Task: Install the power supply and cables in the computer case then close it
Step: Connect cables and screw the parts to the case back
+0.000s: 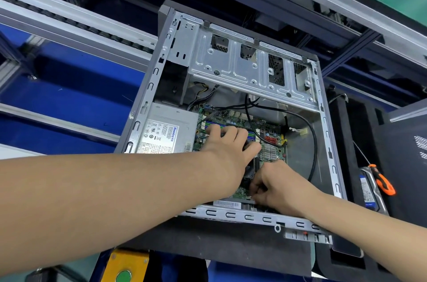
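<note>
The power supply [166, 131] is seated beside the open left hand [227, 145]; the right hand [277, 187] is curled, its hold hidden; cabling and closing are judged outstanding.

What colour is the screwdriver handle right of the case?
Orange with black accents; the screwdriver handle shows best in the head view, right of the case.
</note>
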Motion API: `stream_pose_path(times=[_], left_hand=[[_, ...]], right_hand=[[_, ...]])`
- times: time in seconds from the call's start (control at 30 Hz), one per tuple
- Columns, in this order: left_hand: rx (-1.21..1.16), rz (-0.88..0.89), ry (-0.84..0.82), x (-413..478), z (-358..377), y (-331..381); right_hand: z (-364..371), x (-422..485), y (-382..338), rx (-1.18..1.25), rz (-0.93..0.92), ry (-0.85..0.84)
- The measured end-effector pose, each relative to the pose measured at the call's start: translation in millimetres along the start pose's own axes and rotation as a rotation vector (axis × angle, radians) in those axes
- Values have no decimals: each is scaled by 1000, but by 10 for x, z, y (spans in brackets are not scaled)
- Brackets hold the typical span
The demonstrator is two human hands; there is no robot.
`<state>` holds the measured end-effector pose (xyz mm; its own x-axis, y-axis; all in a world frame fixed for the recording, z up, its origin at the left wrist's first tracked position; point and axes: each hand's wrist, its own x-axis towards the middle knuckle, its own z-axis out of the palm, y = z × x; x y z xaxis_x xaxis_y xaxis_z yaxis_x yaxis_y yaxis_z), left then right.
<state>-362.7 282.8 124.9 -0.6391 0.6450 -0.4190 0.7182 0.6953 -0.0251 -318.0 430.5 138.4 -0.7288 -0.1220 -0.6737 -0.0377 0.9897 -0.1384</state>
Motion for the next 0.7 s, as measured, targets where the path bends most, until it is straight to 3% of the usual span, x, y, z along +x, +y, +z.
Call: stream_pose_path(times=[0.7], left_hand=[[-12, 8, 26, -17, 4, 11]], right_hand=[[35, 6, 33, 97, 36, 40]])
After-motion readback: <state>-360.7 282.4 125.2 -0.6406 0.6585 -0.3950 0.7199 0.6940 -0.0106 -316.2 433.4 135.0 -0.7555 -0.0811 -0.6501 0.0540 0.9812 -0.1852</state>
